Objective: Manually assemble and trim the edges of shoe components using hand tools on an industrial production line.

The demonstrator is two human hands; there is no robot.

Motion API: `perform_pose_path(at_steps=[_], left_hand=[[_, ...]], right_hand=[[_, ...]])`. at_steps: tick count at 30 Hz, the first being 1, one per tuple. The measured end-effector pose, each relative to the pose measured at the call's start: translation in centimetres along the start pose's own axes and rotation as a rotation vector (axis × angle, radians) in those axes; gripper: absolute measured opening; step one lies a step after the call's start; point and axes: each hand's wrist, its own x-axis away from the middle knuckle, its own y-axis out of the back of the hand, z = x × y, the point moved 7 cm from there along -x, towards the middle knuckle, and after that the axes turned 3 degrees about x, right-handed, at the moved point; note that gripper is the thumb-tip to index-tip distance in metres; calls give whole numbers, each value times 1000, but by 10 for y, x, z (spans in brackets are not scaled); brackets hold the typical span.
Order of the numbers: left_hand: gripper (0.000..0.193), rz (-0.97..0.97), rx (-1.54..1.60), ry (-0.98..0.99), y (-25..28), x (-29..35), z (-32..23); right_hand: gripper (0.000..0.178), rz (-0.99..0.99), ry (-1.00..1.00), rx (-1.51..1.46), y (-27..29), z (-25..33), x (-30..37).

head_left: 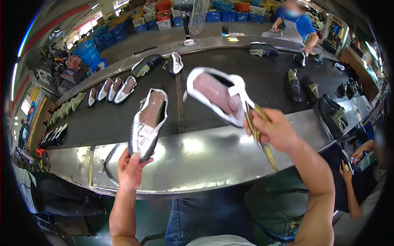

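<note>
My left hand (130,166) is closed on the end of a shoe upper (148,123) on a last, raised above the metal edge, its pinkish sole with white turned-in margin facing up. In my right hand (274,130) is a pair of pincers (253,126) with brass-coloured handles. Just beyond them hangs a second lasted shoe upper (215,93), sole side up, slightly blurred. White material at its end reaches the pincers; whether the jaws grip it, I cannot tell.
Lasted shoes (119,90) line the dark conveyor belt (205,53), with dark and green shoes (293,86) at right. A polished metal ledge (193,151) runs along its near side. Across the belt works a person in blue (301,26). Another person's hand (347,170) shows at right.
</note>
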Motion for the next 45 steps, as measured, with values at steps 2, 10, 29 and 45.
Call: perform_pose_path(at_steps=[2, 10, 29, 45], left_hand=[[42, 59, 18, -18, -17, -10, 3], [36, 181, -54, -3, -108, -129, 45], [61, 171, -241, 91, -93, -73, 107], [116, -121, -260, -686, -151, 268, -4]], right_hand=[[25, 25, -10, 126, -14, 3, 54], [25, 218, -256, -77, -81, -60, 215], [40, 209, 75, 274, -96, -97, 248], [27, 327, 21, 59, -156, -73, 319]])
